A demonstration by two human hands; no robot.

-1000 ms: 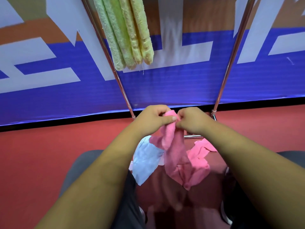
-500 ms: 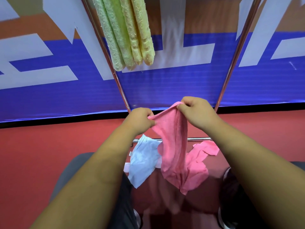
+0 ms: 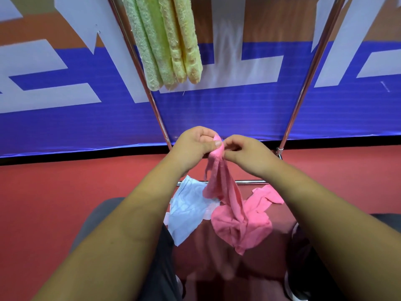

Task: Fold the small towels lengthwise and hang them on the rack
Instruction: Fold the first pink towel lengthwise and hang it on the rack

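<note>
- Our left hand (image 3: 195, 146) and right hand (image 3: 245, 153), close together, both pinch the top edge of a limp pink terry towel (image 3: 225, 192).
- It dangles before the chrome tube rack (image 3: 303, 88), below the hung green-yellow towels (image 3: 169, 44).

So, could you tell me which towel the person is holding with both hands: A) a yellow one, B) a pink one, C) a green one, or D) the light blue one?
B: the left hand and right hand both pinch the top of the pink towel, while the light blue towel lies below and the green towels and yellow towels hang on the rack.
</note>
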